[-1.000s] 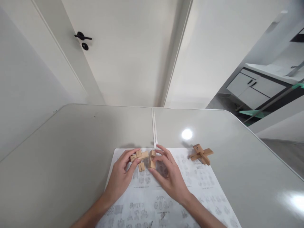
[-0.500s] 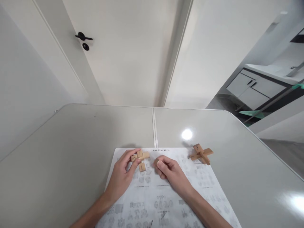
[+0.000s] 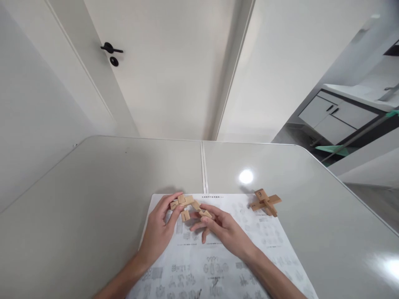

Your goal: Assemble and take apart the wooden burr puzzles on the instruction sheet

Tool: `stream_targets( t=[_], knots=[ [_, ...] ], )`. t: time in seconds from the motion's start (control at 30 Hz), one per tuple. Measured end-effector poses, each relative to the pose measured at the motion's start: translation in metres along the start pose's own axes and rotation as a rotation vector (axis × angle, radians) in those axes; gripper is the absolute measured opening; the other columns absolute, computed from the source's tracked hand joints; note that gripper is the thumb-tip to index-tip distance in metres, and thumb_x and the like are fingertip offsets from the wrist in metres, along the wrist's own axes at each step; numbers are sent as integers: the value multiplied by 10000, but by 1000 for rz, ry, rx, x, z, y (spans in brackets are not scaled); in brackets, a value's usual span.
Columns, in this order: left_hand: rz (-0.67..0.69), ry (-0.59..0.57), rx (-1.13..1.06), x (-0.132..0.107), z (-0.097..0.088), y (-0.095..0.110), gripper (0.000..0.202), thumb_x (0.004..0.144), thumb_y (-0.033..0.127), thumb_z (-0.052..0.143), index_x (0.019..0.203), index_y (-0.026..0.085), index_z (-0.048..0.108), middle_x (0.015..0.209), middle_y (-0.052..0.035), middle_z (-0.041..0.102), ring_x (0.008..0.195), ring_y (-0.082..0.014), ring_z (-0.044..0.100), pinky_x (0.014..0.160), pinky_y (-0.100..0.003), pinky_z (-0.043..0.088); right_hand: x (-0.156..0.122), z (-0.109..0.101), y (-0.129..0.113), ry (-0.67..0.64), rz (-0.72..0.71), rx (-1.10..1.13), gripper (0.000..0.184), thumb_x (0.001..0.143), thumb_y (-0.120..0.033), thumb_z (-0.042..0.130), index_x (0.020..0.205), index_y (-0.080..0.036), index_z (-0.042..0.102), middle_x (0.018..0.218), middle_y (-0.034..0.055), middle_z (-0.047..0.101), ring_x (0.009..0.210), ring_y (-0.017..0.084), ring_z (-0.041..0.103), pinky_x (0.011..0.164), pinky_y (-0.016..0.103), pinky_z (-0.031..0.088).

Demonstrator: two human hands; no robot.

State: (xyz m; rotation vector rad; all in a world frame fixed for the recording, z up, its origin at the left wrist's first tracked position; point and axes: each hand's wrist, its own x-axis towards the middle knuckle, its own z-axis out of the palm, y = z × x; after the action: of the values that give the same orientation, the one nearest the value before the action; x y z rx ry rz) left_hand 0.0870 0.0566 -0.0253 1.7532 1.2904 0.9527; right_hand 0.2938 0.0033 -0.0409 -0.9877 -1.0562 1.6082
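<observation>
1. The wooden bar [image 3: 201, 210] lies diagonally, its long axis running far-left to near-right. Its far end meets the wooden puzzle cluster [image 3: 181, 201] over the instruction sheet [image 3: 218, 257].
2. The left hand [image 3: 158, 228] pinches the cluster. The right hand [image 3: 226, 232] grips the bar at its fingertips.
3. Half a second earlier the right hand was a closed fist, apart from the cluster. Its fingers now extend.
4. The grey counter [image 3: 93, 187] has a centre seam. An assembled wooden cross puzzle [image 3: 265, 202] sits at the sheet's right edge. A white door [image 3: 162, 74] stands behind.
</observation>
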Motion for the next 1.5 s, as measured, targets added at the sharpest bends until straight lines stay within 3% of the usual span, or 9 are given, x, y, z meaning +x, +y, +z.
stream_targets(
  t=[0.13,0.33,0.47,0.57,0.8,1.07,1.27,1.37,1.5],
  knots=[
    [79,17,112,-3,0,1,269,1036,392,562,1266,311,674,1231,-33,716,1091,-225,702,982,-354,573,-2,4,2,41,27,-68,498,956,-586,667,1210,-158,660,926,115,775,677,219,748,533,312,576],
    [279,6,199,-9,2,-2,277,1047,278,561,1310,307,642,1234,-28,704,1113,-190,696,970,-302,574,-7,6,-2,120,-45,-369,436,1038,-521,555,1315,-193,633,895,74,779,603,161,667,574,292,545],
    [354,16,225,-10,3,-4,300,1051,249,567,1342,305,617,1237,-28,700,1115,-180,701,980,-292,577,-11,7,-3,204,-121,-674,380,1053,-449,509,1344,-213,577,689,-14,662,554,156,570,550,272,450],
    [363,25,241,-9,4,-5,303,1049,244,577,1344,305,614,1238,-26,697,1118,-177,703,989,-288,579,-15,8,-4,236,-178,-817,255,1051,-411,491,1187,-219,590,606,-58,542,502,142,482,516,256,378],
    [429,-27,244,-13,4,-6,366,1053,220,574,1405,322,579,1255,-22,679,1111,-160,702,980,-250,583,-20,12,0,156,-280,-870,168,1069,-367,474,1150,-229,524,637,-71,548,490,124,483,495,229,349],
    [466,-98,206,-13,5,-5,393,1059,208,562,1436,319,563,1313,-46,649,1178,-185,682,1015,-278,580,-19,10,9,210,-502,-996,172,1110,-397,450,1124,-227,473,654,-45,627,488,134,562,491,221,391],
    [418,-273,177,-16,2,-3,392,1082,218,505,1443,364,549,1317,-33,650,1145,-168,695,999,-275,588,-18,14,3,196,-571,-1036,150,1116,-367,467,1130,-225,513,670,-37,661,502,139,586,507,228,404],
    [384,-308,173,-19,0,-1,499,1045,187,522,1509,363,473,1386,-47,618,1205,-185,667,1042,-308,572,-20,14,4,203,-526,-978,156,1109,-375,478,1114,-226,524,675,-36,654,513,141,580,516,232,415],
    [340,-385,175,-20,-3,1,855,860,227,751,1598,345,336,1483,-75,549,1321,-260,598,1104,-379,543,-22,12,5,225,-430,-865,162,1094,-380,490,1071,-229,544,689,-31,641,536,142,564,533,238,432]
  ],
)
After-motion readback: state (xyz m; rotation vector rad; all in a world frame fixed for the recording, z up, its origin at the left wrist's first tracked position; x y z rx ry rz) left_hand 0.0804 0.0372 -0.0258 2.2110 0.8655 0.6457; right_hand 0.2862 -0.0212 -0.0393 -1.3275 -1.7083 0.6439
